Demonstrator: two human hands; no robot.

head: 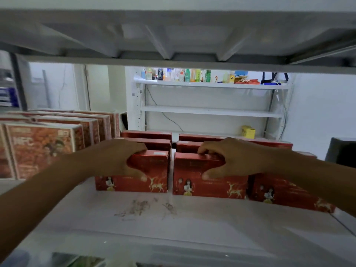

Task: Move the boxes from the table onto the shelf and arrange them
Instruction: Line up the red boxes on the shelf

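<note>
On the white shelf [173, 224], a person's two hands each clamp a red box in the front row. The left hand [119, 157] grips the left red box [156, 178], fingers curled over its top edge and thumb pressed on its front face. The right hand [231, 158] holds the middle red box [215, 185] the same way. The two boxes stand upright side by side with a narrow gap between them, each box extending toward six o'clock below its hand. A third red box [279, 191] stands at three o'clock of the pair, partly behind the right forearm. More red boxes [150, 135] sit in rows behind, toward twelve o'clock, and a block of orange boxes [42, 147] fills the shelf at nine o'clock. The job looks well advanced, with the shelf largely stocked and this step appearing to be lining up the front row. The table is out of view, so what remains to bring cannot be told. Across the room, a white rack [210, 110] carries bottles [179, 75].
</note>
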